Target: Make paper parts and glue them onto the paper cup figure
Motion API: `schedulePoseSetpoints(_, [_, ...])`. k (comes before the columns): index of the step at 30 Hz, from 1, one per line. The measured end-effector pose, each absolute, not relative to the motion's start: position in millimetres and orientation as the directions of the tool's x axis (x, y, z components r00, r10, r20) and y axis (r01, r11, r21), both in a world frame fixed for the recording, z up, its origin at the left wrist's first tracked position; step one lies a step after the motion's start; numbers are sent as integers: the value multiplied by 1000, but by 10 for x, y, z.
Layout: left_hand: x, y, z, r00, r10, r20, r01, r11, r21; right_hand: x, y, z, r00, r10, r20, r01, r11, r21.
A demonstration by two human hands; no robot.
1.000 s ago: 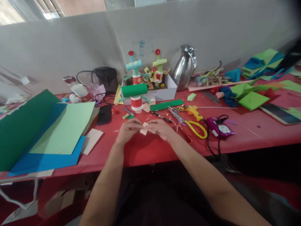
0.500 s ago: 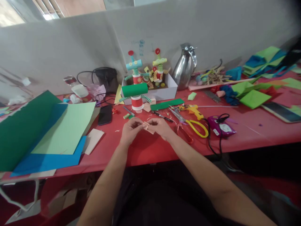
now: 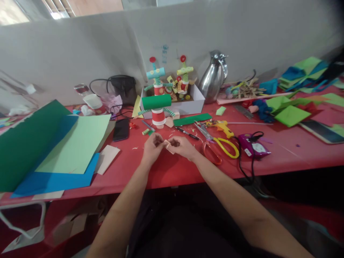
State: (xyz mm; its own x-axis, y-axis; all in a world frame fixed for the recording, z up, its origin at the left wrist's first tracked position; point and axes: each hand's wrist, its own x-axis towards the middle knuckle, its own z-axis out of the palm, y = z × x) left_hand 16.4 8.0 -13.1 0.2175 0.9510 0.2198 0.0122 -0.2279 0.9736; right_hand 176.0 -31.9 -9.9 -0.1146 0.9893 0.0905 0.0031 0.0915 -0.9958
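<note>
Between my two hands, above the front of the red table, is a small pale pink piece of paper (image 3: 170, 148). My left hand (image 3: 154, 148) pinches its left side with thumb and fingertips. On its right side, my right hand (image 3: 182, 147) grips it the same way. Just beyond the hands stands a paper-cup figure (image 3: 158, 117) with a green tube on top and folded-paper arms. A black pen (image 3: 188, 133) and a green paper strip (image 3: 192, 119) lie past my right hand. Small paper scraps are scattered close by.
Yellow-handled scissors (image 3: 227, 147), a yellow glue gun (image 3: 225, 128) and a purple device (image 3: 254, 146) with a black cable lie to the right. A steel jug (image 3: 213, 77) stands behind, beside a white box (image 3: 189, 104) with figures. Coloured sheets (image 3: 76, 143) and a phone (image 3: 120, 129) are left.
The whole scene has shifted slightly to the right in view. Both hands still pinch the pink paper, which is turned a little, and the left fingers are more bent.
</note>
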Motion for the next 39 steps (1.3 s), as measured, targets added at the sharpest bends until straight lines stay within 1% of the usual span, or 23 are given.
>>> schedulePoseSetpoints(2, [164, 69, -101, 215, 958, 188, -86, -173, 981, 1759, -309, -87, -110, 989, 95, -34, 92, -995])
schedulePoseSetpoints(5, [158, 40, -50, 243, 962, 122, -206, -71, 976, 1750, -290, -62, -58, 992, 116, -147, 106, -983])
schedulePoseSetpoints(8, [155, 18, -34, 260, 963, 75, -188, -25, 982, 1736, -291, -41, -14, 992, 129, -216, 123, -969])
schedulePoseSetpoints(11, [152, 20, -55, 237, 969, 74, -140, -41, 989, 1731, -314, -30, -1, 990, 143, -217, 139, -966])
schedulePoseSetpoints(15, [125, 43, -88, 212, 975, 66, -114, -42, 993, 1733, -341, -28, -9, 986, 168, -180, 163, -970])
schedulePoseSetpoints(18, [102, 56, -99, 173, 983, 55, -73, -43, 996, 1735, -340, -40, -10, 975, 222, -46, 222, -974])
schedulePoseSetpoints(21, [100, 51, -98, 221, 974, 58, 2, -60, 998, 1737, -319, -65, 53, 966, 253, 93, 247, -964])
schedulePoseSetpoints(24, [130, 30, -88, 288, 955, 74, 5, -79, 997, 1737, -300, -87, 121, 957, 265, 145, 248, -958])
schedulePoseSetpoints(28, [190, 6, -80, 337, 936, 103, -102, -72, 992, 1730, -292, -107, 182, 945, 273, 159, 246, -956])
schedulePoseSetpoints(32, [221, 3, -85, 316, 945, 80, -111, -47, 993, 1715, -272, -153, 181, 955, 235, 58, 228, -972])
schedulePoseSetpoints(35, [225, 2, -76, 312, 945, 101, -132, -62, 989, 1700, -262, -176, 186, 954, 234, 2, 238, -971])
schedulePoseSetpoints(39, [214, -2, -62, 329, 936, 122, -191, -61, 980, 1682, -274, -155, 208, 930, 303, 71, 294, -953])
